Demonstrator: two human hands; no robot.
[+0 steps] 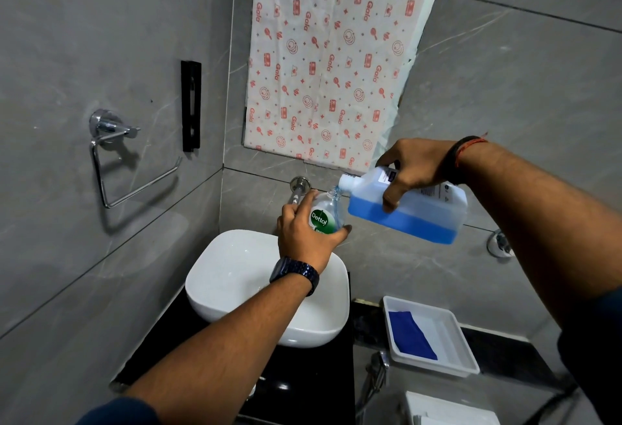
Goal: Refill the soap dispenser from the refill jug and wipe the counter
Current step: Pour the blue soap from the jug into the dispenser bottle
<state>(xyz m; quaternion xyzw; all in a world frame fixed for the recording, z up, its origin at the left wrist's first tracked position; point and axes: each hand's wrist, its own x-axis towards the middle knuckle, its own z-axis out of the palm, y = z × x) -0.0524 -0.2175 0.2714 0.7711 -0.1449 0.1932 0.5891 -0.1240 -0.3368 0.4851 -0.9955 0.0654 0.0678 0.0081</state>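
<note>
2 hands: both raised above the white basin (pixel 235 276), each gripping 1 container.
Left hand (pixel 304 239): wrapped around the lower body of the soap dispenser (pixel 324 212), fingers behind it and thumb across the front, just under the green label.
Soap dispenser: clear bottle, tilted a little to the right, open neck uppermost, held above the back rim of the basin and in front of the wall tap (pixel 298 188).
Right hand (pixel 412 170): clamped over the top of the refill jug (pixel 409 209), fingers curling down its near face, thumb on the far side.
Refill jug: translucent, tipped on its side with the white spout pointing left; the spout meets the dispenser's neck. Blue liquid lies along its lower side.
Jug relative to hands: it hangs below the right hand, to the right of and slightly above the left hand.
Counter (pixel 303 377): black, under the basin.
Tray (pixel 444 330): white, on the ledge to the right of the basin, well below the jug.
Cloth (pixel 412 335): blue, folded, lying in the tray's left half.
Wrists: dark watch (pixel 296 271) on the left, dark band (pixel 452 158) on the right.
</note>
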